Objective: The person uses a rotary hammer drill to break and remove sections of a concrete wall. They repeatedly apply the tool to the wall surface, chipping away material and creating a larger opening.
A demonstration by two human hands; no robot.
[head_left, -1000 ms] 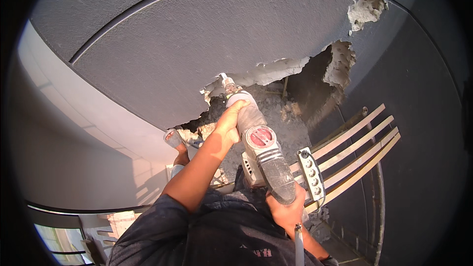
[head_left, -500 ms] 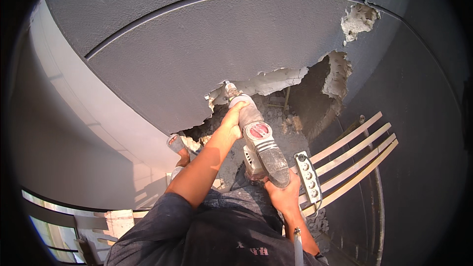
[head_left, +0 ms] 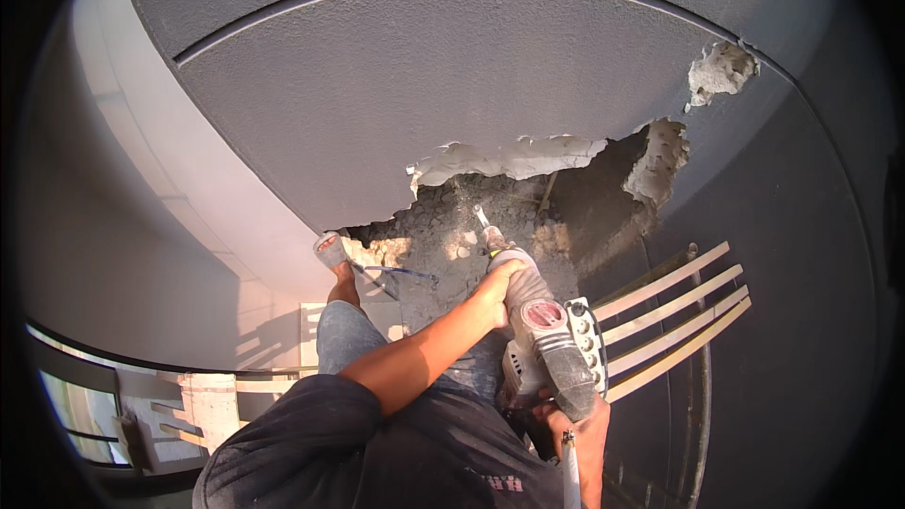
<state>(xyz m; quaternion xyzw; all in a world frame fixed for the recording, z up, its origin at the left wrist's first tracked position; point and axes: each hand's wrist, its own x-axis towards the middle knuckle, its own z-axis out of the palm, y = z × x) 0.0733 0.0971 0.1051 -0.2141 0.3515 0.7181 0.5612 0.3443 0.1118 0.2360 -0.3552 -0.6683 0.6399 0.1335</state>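
A dusty grey rotary hammer drill (head_left: 547,320) slants across the middle, its chisel tip (head_left: 480,214) pointing away from me over the rubble. My left hand (head_left: 500,292) is wrapped round the front of its body, behind the chuck. At the rear, my right hand (head_left: 580,429) grips the handle, its fingers partly hidden by the tool. Ahead stands a dark grey plastered wall (head_left: 349,94) with a large jagged hole broken through its lower part. The chisel tip is apart from the hole's pale broken edge (head_left: 509,158).
A smaller hole (head_left: 721,73) is broken in the wall at upper right. A white power strip (head_left: 586,339) lies beside the drill, against light wooden slats (head_left: 679,320). Broken rubble (head_left: 443,236) covers the ground by the hole. My sandalled foot (head_left: 331,251) is at left.
Both hands have drawn the drill back and to the right, so its tip has left the hole's upper edge. More of the broken edge now shows, and the view has shifted slightly.
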